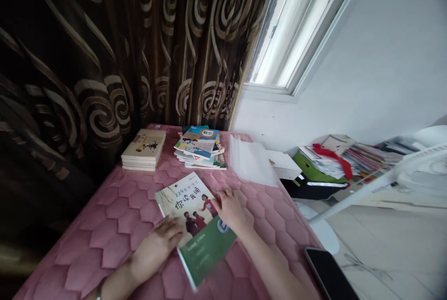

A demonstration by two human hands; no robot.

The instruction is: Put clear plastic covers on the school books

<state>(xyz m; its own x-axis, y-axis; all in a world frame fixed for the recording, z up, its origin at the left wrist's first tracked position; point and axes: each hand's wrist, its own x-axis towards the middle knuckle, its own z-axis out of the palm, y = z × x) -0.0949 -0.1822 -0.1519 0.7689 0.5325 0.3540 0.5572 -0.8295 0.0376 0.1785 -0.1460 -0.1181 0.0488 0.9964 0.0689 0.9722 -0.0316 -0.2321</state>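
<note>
A book with a white and green cover and Chinese title lies flat on the pink quilted surface. My left hand rests on its left edge, fingers stretched flat over the cover. On the book's right edge lies my right hand, its fingers spread and flat. Neither hand grips anything.
At the back lie a neat stack of beige books, a loose pile of colourful textbooks and clear plastic sheets. A dark phone sits at the front right corner. Right of the surface stand a white fan, a white box and cluttered papers. Behind hangs a dark curtain.
</note>
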